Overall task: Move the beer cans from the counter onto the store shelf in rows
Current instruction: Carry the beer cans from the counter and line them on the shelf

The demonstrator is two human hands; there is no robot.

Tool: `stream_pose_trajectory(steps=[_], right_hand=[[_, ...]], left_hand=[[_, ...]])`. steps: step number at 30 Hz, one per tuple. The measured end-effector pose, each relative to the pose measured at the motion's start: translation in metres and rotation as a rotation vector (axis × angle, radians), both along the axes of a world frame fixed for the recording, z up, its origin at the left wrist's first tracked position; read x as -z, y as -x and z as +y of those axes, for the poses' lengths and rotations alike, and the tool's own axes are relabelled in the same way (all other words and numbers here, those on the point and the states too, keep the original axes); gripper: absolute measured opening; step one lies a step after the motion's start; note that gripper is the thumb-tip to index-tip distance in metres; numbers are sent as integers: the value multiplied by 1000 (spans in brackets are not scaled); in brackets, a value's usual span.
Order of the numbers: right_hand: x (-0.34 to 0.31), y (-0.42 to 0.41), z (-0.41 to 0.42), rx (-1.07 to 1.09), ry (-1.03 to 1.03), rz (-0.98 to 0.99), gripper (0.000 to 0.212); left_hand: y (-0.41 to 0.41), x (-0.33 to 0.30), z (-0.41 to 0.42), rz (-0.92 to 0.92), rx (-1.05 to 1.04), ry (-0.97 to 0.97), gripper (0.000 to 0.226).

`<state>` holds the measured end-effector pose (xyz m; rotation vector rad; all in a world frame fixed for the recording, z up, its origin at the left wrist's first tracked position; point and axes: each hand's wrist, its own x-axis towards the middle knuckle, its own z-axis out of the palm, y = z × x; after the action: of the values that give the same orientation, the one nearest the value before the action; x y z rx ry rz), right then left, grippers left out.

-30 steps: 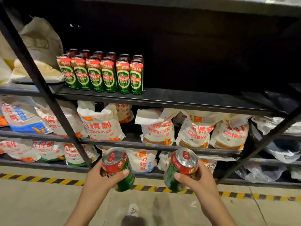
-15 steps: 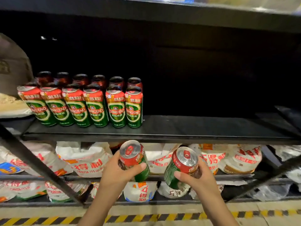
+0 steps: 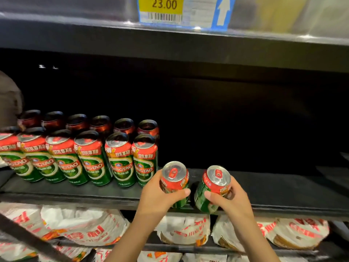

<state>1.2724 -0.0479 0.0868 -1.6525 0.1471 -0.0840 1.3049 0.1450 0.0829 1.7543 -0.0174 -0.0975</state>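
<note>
Head view: since the frame 0.5 s earlier both hands have risen from in front of the lower shelves to the front lip of the black metal store shelf (image 3: 283,188), and the view has closed in and tilted up, bringing a yellow price label reading 23.00 (image 3: 160,9) into sight on the shelf edge above. The left hand (image 3: 158,197) wraps a red-and-green aluminium beer can (image 3: 174,181), thumb across its front and fingers behind; the right hand (image 3: 229,199) grips a second matching beer can (image 3: 212,188), thumb across its front, fingers curled round its far side. Both cans are tilted, tops towards the camera, bases at or just over the shelf lip; whether either base touches the board cannot be told. Step in hand, by judgement: delivery of 2 cans to the shelf, placement not yet done. On the board stand 2 rows of shelved cans (image 3: 90,159), 6 visible in the back row and 6 in the front with the leftmost cut off by the frame edge, upright and touching side by side. The next move appears to call for righting both cans and setting them just beside the rightmost front can (image 3: 145,160), 1 behind the other to extend each row, without knocking that neighbour. Each can shows a silver lid with red pull tab, a red upper band and a green body, with no dents visible. White printed bags (image 3: 185,231) fill the shelf below.
</note>
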Motion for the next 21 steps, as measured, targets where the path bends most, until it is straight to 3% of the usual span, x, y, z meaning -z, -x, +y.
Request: stream_pose_trajectory(steps=[7,11,16,21], right_hand=[[12,-62,-15,-30,74,-47,49],[14,-93,-19,-41,45,-28,39],[23,-126,-15,-24,32,-32,52],[30,-146,-10,-46,13,-37,61]], left_hand=[[-46,9,-23,-1,-42,-43,55],[-67,7,-37,43,-145,7,45],[-94,13,-47,64,-235,21,21],[-110,12,-54,110,-371,16,19]])
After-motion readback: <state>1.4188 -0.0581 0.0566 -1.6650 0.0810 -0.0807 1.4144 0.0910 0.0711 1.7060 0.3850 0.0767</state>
